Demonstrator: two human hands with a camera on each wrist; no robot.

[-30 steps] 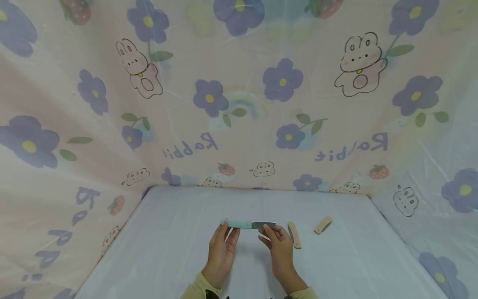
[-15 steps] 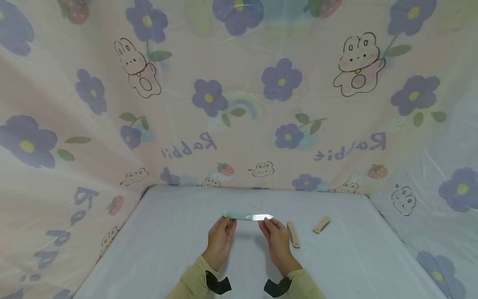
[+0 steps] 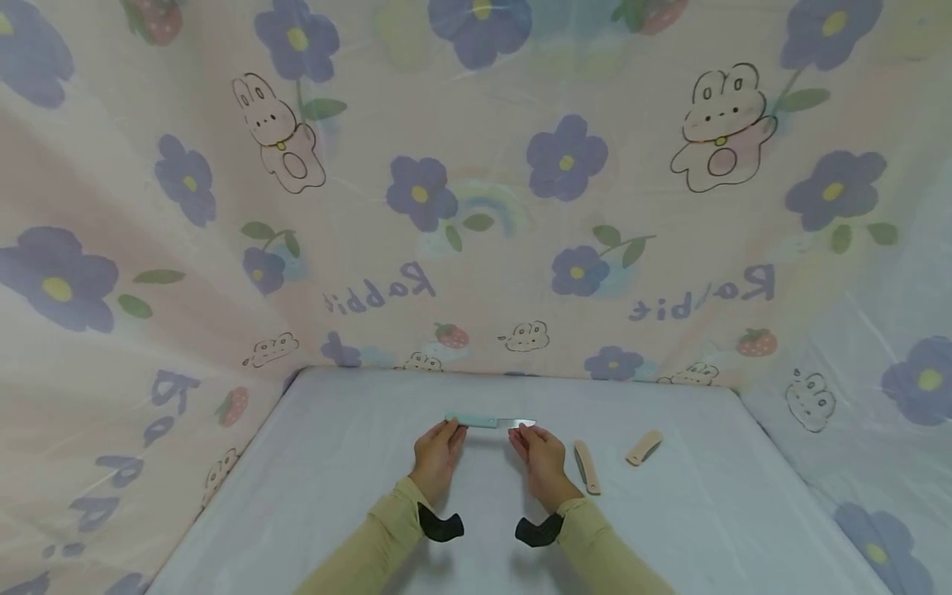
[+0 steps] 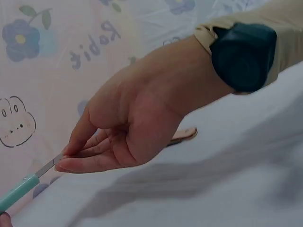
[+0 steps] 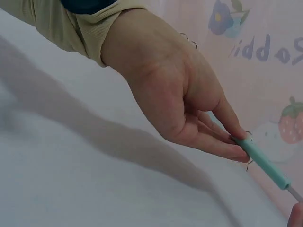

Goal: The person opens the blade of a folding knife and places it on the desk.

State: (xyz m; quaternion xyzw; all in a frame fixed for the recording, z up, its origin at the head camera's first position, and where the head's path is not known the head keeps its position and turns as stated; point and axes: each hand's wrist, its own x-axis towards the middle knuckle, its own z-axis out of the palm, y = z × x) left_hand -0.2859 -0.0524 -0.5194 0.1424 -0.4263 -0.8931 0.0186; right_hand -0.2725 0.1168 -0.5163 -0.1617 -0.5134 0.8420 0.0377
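A folding knife with a mint-green handle [image 3: 476,421] and an unfolded metal blade [image 3: 513,423] is held level above the white table. My left hand [image 3: 435,454] pinches the handle's left end; in the right wrist view this hand [image 5: 175,90] has thumb and fingers on the green handle [image 5: 267,165]. With thumb and fingertips, my right hand [image 3: 545,463] pinches the blade near its tip. The left wrist view shows that right hand [image 4: 142,104] on the blade [image 4: 47,166], its fingers covering the tip.
Two tan-handled folding knives lie on the white table [image 3: 335,479] at right: one [image 3: 587,468] beside my right hand, the other [image 3: 644,448] farther right. Patterned curtain [image 3: 476,273] stands around the table's back and sides. Both wrists carry a black device [image 3: 440,525].
Both hands have moved forward, away from the body, carrying the green knife along; more of the forearms shows. The blade's glare has faded since half a second ago. The tan knives stay put.
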